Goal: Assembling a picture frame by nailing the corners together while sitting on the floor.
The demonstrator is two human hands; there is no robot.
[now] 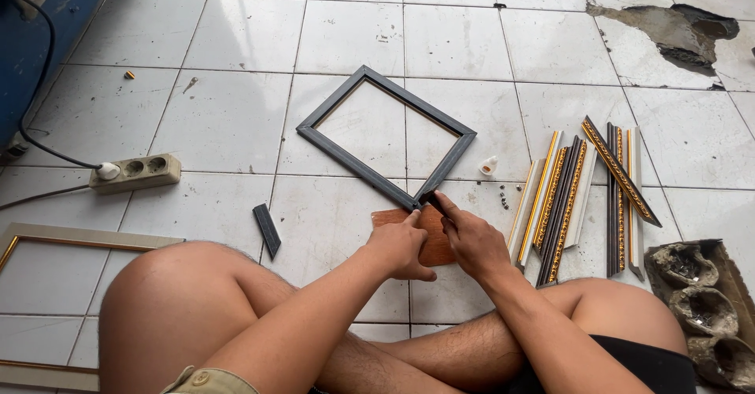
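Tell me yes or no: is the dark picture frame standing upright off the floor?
No. The dark picture frame lies flat on the tiled floor, its near corner by both hands.

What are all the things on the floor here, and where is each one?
picture frame: one, dark grey, mid floor, near corner on the wooden block
wooden block: one, reddish brown, under both hands
moulding strips: a bundle, count unclear, gold-patterned, dark and cream, right of the hands
short moulding offcut: one, dark grey, left of the hands
power strip: one, beige, far left, white plug in it
larger frame: one, cream with gold edge, lower left
small bottle: one, white, beside the frame
broken floor tile: one patch, top right
left hand: on the block
right hand: fingers at the frame corner
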